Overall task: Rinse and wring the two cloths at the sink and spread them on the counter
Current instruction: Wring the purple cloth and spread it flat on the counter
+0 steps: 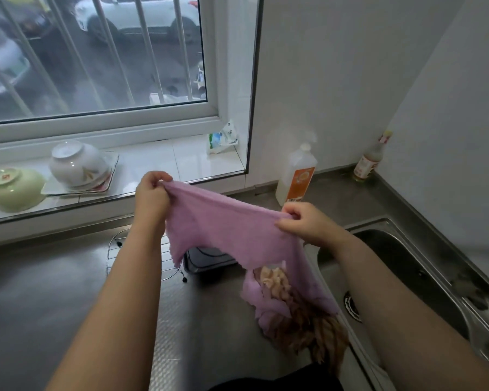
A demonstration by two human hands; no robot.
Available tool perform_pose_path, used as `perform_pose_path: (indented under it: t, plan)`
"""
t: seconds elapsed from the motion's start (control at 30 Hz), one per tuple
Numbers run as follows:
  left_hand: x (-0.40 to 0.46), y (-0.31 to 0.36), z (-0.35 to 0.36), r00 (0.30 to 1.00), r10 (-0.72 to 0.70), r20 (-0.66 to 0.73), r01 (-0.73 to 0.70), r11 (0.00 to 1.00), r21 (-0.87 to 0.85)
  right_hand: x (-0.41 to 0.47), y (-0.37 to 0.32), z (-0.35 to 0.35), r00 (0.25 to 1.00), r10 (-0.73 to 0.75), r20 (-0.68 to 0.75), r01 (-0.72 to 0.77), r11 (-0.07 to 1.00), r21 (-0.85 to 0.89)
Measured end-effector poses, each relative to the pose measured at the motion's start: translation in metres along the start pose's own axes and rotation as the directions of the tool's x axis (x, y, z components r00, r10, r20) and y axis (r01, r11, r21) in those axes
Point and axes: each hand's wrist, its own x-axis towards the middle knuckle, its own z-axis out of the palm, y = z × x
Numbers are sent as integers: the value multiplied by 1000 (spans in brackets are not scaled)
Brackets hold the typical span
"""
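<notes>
**While the purple cloth hangs stretched in the air, the second one lies bunched at the sink's edge**

Although both hands have a firm pinch on it, the purple cloth (pixel 226 221) is not yet down on anything. The left hand (pixel 151 194) has its fingers closed over one top corner; the right hand (pixel 302 221) has its fingers closed over the other, and the cloth sags between them above the steel counter (pixel 68 277). Its lower edge hangs over a wire rack (pixel 119 244) and a dark tray (pixel 209 258), with one tail trailing down to the second cloth (pixel 294 306), a crumpled purple-and-tan heap lying on the counter right beside the sink (pixel 407 249).

Several things could spoil the spreading, as I judge it. That trailing tail may catch the heap and drag it along, or tip it into the basin. If laid straight down, the cloth would drape over the rack and tray rather than lie flat. A wet corner could slip from a two-finger pinch, and then the cloth would fold on itself. A wide sweep to the right might knock the white bottle (pixel 295 176) standing behind the right hand. Whether the heap has been wrung already cannot be told.
</notes>
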Motion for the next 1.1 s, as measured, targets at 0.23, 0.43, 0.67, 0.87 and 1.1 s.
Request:
perform_pose_path:
  t: [0.23, 0.43, 0.67, 0.87, 1.1]
  plan:
    - [-3, 15, -8, 1000, -11, -27, 10, 999, -39, 26, -30, -26, 934, -187, -305, -17, 829, -559]
    - [-2, 16, -18, 915, 401, -46, -341, 829, 443, 40, -40, -21, 988, 30, 152, 85, 713, -696]
    - [-5, 7, -40, 862, 449, -238, -220, 752, 621, 52, -20, -3, 915, 48, 401, 158, 871, -465]
    - [-7, -7, -73, 780, 399, -482, -109, 845, 523, 46, -36, 8, 859, 51, 510, 104, 957, -270]
    - [-2, -19, -101, 782, 266, -563, -30, 919, 393, 54, -49, 17, 615, 481, 624, -13, 798, -602]
